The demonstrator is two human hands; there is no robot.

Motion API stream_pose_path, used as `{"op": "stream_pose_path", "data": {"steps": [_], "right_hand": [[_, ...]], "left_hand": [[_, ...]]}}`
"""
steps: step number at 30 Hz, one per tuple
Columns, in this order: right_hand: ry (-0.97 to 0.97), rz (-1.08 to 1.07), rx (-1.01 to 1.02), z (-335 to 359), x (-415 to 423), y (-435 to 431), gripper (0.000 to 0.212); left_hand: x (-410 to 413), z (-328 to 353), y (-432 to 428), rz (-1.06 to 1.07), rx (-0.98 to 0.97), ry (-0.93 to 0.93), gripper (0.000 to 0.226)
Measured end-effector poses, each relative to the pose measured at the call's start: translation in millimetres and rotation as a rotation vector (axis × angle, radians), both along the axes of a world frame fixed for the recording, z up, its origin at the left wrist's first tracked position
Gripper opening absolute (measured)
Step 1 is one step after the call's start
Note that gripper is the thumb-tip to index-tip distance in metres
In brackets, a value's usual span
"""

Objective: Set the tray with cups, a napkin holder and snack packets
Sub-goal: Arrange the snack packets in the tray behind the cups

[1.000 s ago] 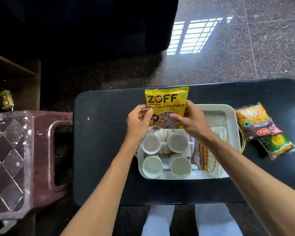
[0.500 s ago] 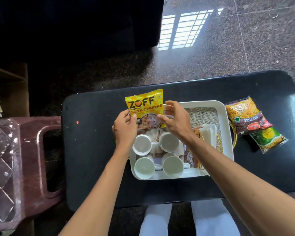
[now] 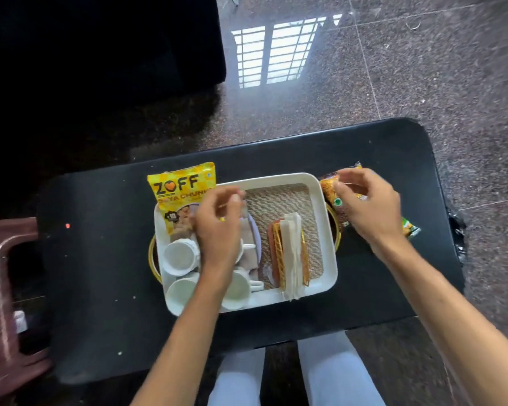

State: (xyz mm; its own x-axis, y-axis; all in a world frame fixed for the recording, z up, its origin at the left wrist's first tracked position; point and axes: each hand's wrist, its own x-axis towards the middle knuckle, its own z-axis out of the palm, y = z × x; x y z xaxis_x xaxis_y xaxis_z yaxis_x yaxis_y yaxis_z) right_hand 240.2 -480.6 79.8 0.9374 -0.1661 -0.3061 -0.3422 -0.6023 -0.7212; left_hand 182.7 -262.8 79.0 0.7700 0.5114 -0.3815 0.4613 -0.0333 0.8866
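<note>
Left hand hangs loose and empty over the cups. Just beyond it, the yellow packet is propped against the tray rim, likely saving space. Right hand, fingers loosely curled and gripping nothing yet, hovers over the brown packet on the bench.

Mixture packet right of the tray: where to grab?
I'd pinch the far sealed end of the mixture packet from above and from the right: it lies flat on the table, and the tray wall crowds its left edge. The right hand is above it.

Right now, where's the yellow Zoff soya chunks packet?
Head view: yellow Zoff soya chunks packet sits in the white plastic tray's far-left corner, just beyond the white cups, left of the left hand.
</note>
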Motion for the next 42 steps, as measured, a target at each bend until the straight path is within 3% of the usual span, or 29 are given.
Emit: {"op": "stream_pose_path", "data": {"steps": [3,8,13,16,22,25,28,33,35,39,42], "right_hand": [[0.082,-0.001,-0.197,-6,13,-50,0.033],[0.317,0.257,-0.568,-19,23,-75,0.091],[0.267,0.330,-0.691,-39,11,-60,0.111],[0.186,0.319,-0.711,-50,9,-56,0.102],[0.091,0.376,-0.606,-50,15,-63,0.052],[0.053,0.446,-0.566,-41,21,-70,0.054],[-0.049,0.562,-0.547,-25,30,-78,0.056],[-0.217,0.840,-0.557,8,49,-88,0.052],[-0.299,0.978,-0.532,22,58,-89,0.053],[-0.450,1.153,-0.530,43,74,-83,0.063],[-0.493,1.064,-0.482,47,80,-72,0.072]], "left_hand": [[18,6,-58,-0.167,-0.155,0.073,0.016],[49,3,-126,-0.266,-0.176,0.116,0.014],[69,-8,-148,-0.239,-0.233,0.170,0.021],[74,-14,-150,-0.226,-0.233,0.179,0.027],[81,-21,-149,-0.307,-0.101,0.136,0.025],[88,-19,-144,-0.560,0.217,0.004,0.024],[103,-16,-134,-0.850,0.459,-0.125,0.038],[129,-5,-117,-1.242,0.613,-0.054,0.074],[137,3,-110,-1.368,0.625,-0.050,0.074],[139,16,-93,-1.366,0.492,-0.036,0.052],[125,19,-74,-1.163,0.427,-0.089,0.044]]}}
